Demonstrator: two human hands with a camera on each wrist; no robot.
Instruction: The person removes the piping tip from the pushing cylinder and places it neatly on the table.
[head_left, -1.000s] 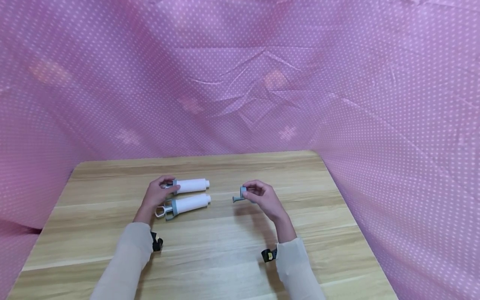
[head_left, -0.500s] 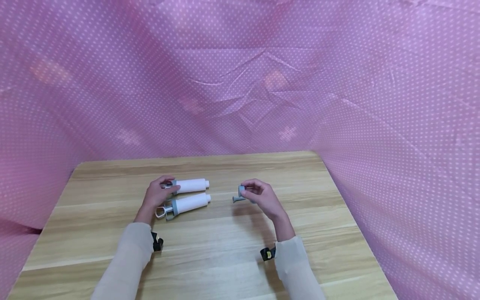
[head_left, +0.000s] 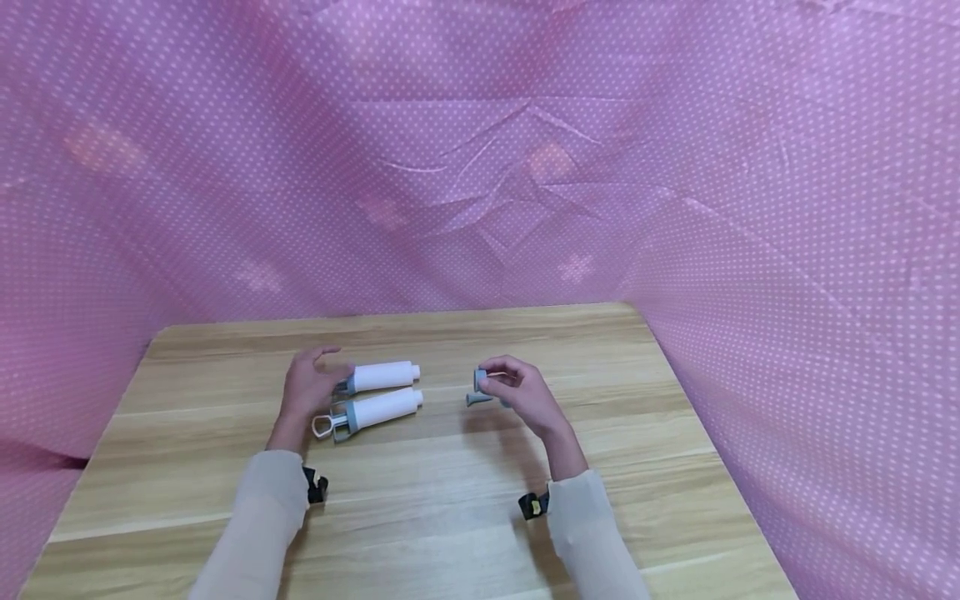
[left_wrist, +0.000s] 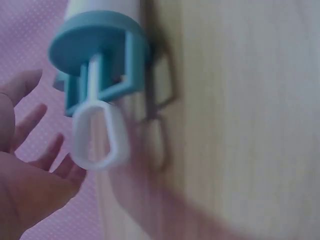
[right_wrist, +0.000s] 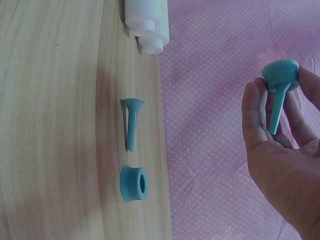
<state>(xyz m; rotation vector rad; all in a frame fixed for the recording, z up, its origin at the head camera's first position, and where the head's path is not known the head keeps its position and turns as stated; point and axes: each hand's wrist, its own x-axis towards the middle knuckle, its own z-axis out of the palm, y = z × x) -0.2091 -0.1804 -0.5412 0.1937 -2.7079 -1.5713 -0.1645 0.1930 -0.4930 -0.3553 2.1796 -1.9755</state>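
Observation:
Two white syringe-like tubes with teal collars lie side by side in the head view, the far one (head_left: 382, 376) and the near one (head_left: 386, 406). My left hand (head_left: 307, 388) is at the handle end of the far tube, fingers spread. In the left wrist view these fingers stay apart from a white loop handle (left_wrist: 120, 137) beneath a teal collar (left_wrist: 95, 42). My right hand (head_left: 522, 395) pinches a teal nozzle (right_wrist: 280, 77) with a round, wide head and thin stem, raised above the table; its stem points toward the palm in the right wrist view.
A slim teal nozzle with a flared end (right_wrist: 132, 120) and a short teal ring-shaped piece (right_wrist: 131, 184) lie on the wooden table (head_left: 420, 517), below the right hand. Pink dotted cloth (head_left: 480, 208) hangs behind the table and along its sides.
My left hand has let go of the far tube and drawn slightly left. My right hand has drifted a little left, still holding the wide-headed nozzle.

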